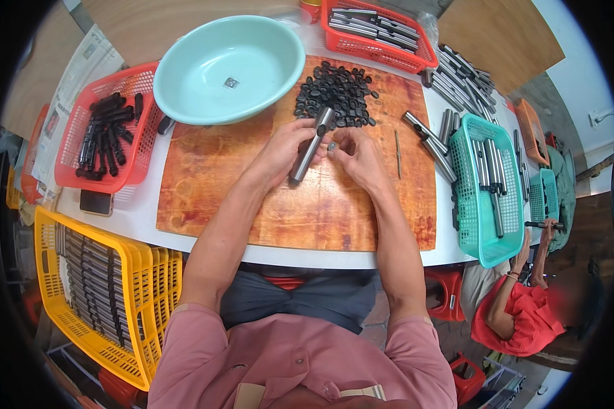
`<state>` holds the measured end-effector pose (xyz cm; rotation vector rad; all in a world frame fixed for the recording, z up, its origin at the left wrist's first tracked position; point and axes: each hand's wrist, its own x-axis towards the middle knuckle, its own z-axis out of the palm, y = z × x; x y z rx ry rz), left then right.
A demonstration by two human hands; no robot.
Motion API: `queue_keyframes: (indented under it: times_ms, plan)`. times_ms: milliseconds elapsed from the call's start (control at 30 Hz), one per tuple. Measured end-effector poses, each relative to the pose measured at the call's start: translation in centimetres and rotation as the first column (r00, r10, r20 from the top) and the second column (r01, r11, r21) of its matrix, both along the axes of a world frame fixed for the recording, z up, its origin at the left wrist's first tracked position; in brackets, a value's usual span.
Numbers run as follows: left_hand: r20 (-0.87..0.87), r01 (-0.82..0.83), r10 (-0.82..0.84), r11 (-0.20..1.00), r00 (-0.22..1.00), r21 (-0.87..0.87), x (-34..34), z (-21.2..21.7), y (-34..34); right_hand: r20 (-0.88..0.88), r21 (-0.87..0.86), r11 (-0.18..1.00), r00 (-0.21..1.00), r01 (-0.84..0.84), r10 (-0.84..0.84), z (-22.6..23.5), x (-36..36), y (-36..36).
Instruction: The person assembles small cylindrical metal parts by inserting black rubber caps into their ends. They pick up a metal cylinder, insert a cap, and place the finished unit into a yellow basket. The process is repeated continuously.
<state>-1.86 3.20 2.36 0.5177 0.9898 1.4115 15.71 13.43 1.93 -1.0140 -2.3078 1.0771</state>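
Over the wooden board (211, 211), my left hand (278, 151) is closed around a shiny metal tube (305, 158). The tube tilts with its upper end away from me, and a dark opening shows in its side near that end. Close beside it, my right hand (361, 158) pinches a small grey piece (331, 146) between thumb and fingers. The kind of piece is too small to make out. Just beyond my hands lies a pile of small black oval parts (334, 92). A thin rod (398, 154) rests on the board's right side.
A pale turquoise basin (184, 82) stands far left, beside a red basket (133, 163) of black parts. Metal tubes fill another red basket (382, 56) and lie in a green basket (488, 252). A yellow crate (143, 341) is lower left. A person in red (525, 320) works at right.
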Motion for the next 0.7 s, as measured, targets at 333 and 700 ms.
queue_keyframes:
  times_ms: [333, 700]
  plan:
    - [0.318, -0.076, 0.038, 0.991, 0.947, 0.110, 0.6, -1.4, 0.4, -0.040, 0.165, 0.986, 0.999, 0.034, -0.028, -0.4, -0.1, -0.1]
    - [0.259, -0.024, -0.015, 0.989, 0.966, 0.145, 1.7, -1.4, 0.4, -0.359, 0.350, 0.935, 0.930, 0.058, 0.077, 1.4, -0.2, -1.7]
